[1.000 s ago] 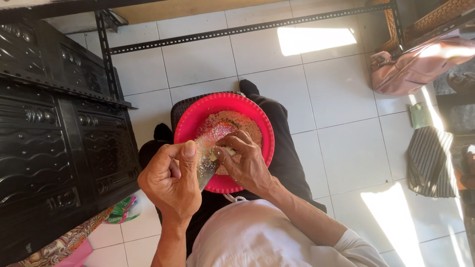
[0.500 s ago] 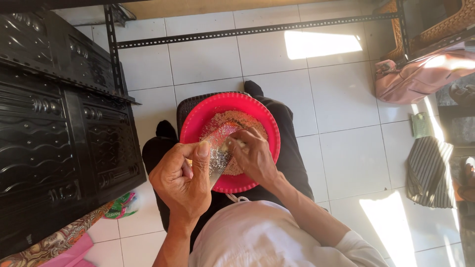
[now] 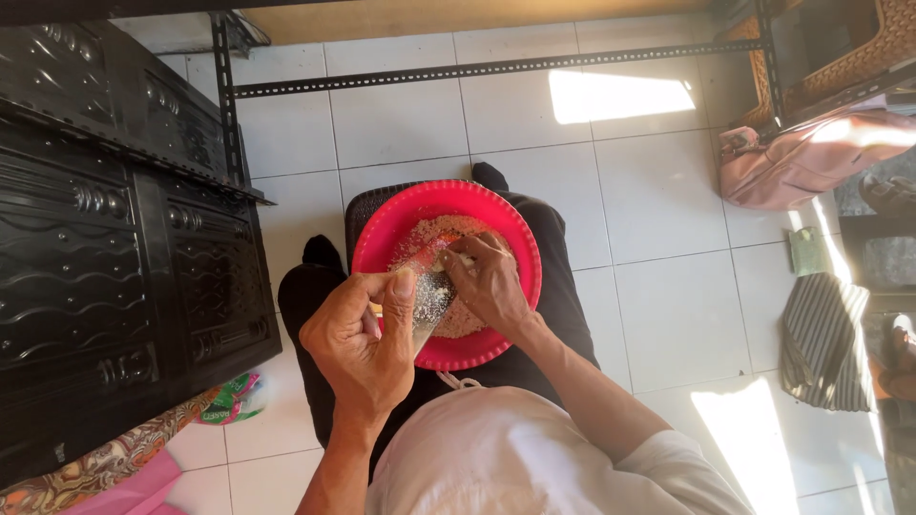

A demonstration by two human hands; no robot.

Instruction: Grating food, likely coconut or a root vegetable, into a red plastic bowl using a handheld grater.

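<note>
Seated on a white tiled floor (image 3: 668,315) beside a carved black cabinet (image 3: 105,248), a person holds a red bowl (image 3: 382,238) on the lap — the left hand (image 3: 358,343), fingers curled and thumb up, clenches a metal grater (image 3: 429,298) tilted over the bowl's near side. The right hand (image 3: 491,281), just right of the grater above the bowl, pinches something against it — too hidden to identify — over pale gratings (image 3: 458,319). Right of the bowl, a pink bag (image 3: 811,157) is cut off.
</note>
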